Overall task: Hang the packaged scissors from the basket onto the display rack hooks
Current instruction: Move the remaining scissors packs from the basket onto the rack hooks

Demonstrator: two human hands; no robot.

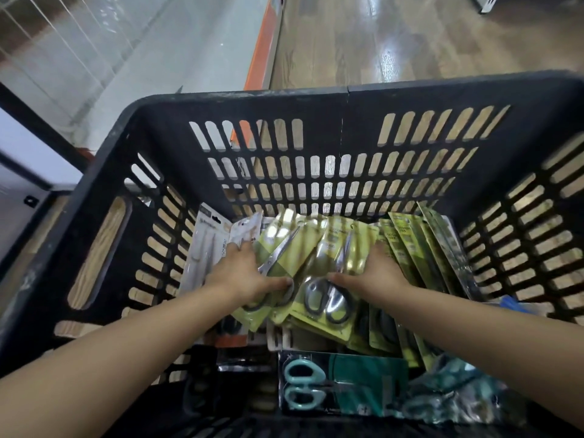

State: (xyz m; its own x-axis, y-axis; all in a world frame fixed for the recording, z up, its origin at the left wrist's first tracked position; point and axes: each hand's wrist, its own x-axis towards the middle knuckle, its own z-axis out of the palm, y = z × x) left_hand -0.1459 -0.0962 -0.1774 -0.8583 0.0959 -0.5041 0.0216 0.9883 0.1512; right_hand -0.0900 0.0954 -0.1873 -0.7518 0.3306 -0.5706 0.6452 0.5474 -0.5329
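Both my hands reach down into a black slotted basket (pixel 316 99) full of packaged scissors. My left hand (pixel 240 273) grips the left edge of a stack of yellow-green scissor packs (pixel 284 248), thumb on top. My right hand (pixel 376 273) grips the right edge of the neighbouring yellow-green pack with black-handled scissors (pixel 328 298), thumb across its front. More yellow-green packs (pixel 414 248) stand on edge at the right. A dark pack with teal-handled scissors (pixel 303 384) lies at the near side. The fingers of both hands are hidden under the packs.
White packs (pixel 208 248) lean against the basket's left wall. A grey shelf base with an orange strip (pixel 262 52) runs along the left, with thin wire hooks (pixel 63 42) above it. Wooden floor (pixel 410 36) lies beyond the basket.
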